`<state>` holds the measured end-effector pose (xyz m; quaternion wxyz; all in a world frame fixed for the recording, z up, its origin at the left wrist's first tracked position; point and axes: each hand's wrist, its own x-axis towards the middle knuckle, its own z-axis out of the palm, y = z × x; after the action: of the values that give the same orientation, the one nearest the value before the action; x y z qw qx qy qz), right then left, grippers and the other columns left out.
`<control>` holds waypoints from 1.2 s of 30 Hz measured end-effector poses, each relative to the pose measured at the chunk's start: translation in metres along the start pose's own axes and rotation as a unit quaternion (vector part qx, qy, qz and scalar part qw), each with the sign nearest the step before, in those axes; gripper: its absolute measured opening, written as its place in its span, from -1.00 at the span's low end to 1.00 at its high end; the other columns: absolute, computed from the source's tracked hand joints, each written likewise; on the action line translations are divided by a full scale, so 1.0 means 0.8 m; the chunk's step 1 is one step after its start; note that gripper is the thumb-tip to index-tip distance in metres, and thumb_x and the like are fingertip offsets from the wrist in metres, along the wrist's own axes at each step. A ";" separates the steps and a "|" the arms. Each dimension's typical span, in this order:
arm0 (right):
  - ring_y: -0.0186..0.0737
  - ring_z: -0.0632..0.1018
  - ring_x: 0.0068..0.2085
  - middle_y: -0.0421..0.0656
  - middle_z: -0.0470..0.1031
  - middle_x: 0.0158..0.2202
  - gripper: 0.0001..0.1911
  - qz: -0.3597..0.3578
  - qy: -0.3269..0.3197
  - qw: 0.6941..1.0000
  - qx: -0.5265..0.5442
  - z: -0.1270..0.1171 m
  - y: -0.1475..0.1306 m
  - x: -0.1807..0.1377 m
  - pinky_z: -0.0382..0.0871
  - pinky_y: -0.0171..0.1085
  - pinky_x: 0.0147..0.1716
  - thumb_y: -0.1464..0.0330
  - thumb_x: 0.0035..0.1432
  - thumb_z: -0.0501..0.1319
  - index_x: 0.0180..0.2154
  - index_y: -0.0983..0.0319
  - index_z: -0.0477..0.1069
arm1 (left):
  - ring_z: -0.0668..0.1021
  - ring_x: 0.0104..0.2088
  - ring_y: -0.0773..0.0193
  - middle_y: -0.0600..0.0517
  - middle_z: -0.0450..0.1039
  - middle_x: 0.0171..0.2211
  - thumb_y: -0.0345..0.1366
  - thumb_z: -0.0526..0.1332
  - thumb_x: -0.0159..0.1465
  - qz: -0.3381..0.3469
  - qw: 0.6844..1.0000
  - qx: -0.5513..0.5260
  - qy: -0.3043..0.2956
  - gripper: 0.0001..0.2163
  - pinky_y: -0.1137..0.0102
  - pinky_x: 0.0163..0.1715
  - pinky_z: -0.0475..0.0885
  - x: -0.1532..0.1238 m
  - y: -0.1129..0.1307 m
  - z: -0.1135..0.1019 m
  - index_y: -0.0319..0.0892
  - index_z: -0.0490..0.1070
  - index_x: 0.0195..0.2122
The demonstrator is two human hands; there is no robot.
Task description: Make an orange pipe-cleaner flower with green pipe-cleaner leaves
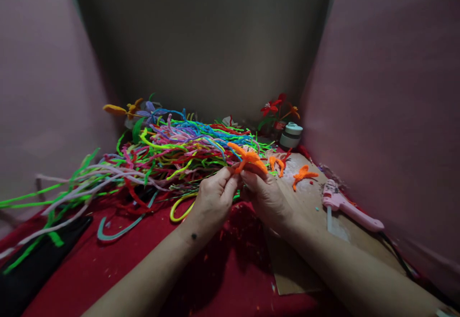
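An orange pipe-cleaner flower [247, 158] is held up in front of me, its fuzzy petals spread above my fingers. My left hand [217, 190] pinches its left underside with thumb and fingers. From the other side, my right hand [266, 194] grips it close under the right petal, fingertips partly hidden. Just behind lies a large heap of pipe cleaners [187, 139] in many colours. To the right of my right hand, loose orange petal pieces [304, 175] rest on a cardboard sheet [293, 269].
A pink glue gun [350, 206] with its cord lies at the right on the cardboard. Behind it stands a pale green-lidded jar [291, 135]. Finished flowers, red [271, 107] and purple [150, 111], stand at the back. A black item [46, 259] lies left on the red cloth [118, 274].
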<state>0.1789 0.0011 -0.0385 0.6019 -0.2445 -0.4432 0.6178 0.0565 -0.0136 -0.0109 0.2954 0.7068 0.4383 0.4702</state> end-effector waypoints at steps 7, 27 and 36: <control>-0.48 0.18 -0.61 -0.32 0.21 -0.59 -0.91 0.027 -0.034 0.999 0.021 -0.001 -0.006 0.002 0.11 -0.44 -0.64 0.33 0.03 0.23 -0.43 0.22 0.39 | 0.10 -0.74 0.50 0.22 0.02 -0.72 -0.20 0.11 0.19 -0.143 0.952 -0.261 -0.065 -0.76 0.56 -0.76 0.12 -0.003 0.012 0.001 -0.18 0.19 -0.56; -0.33 0.37 -0.62 -0.27 0.35 -0.64 -0.74 0.095 -0.109 0.987 0.072 0.000 -0.006 0.002 0.26 -0.33 -0.60 0.17 0.06 0.15 -0.29 0.22 0.36 | 0.38 -0.66 0.39 0.02 0.39 -0.56 -0.01 -0.01 0.24 -0.153 0.931 -0.279 -0.180 -0.60 0.47 -0.67 0.31 0.010 -0.004 -0.018 -0.27 0.38 -0.36; -0.36 0.27 -0.55 -0.20 0.39 -0.52 -0.90 0.039 0.061 0.995 0.070 0.013 0.002 -0.002 0.10 -0.35 -0.61 0.33 -0.09 0.26 -0.43 0.20 0.44 | 0.51 -0.40 0.19 -0.09 0.47 -0.38 -0.35 0.04 0.24 0.109 0.916 0.386 0.010 -0.86 0.39 -0.45 0.28 -0.006 -0.016 0.005 -0.23 0.31 -0.23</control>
<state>0.1698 -0.0025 -0.0348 0.6190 -0.2558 -0.3517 0.6540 0.0549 -0.0125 -0.0246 -0.0576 0.8048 0.5084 0.3009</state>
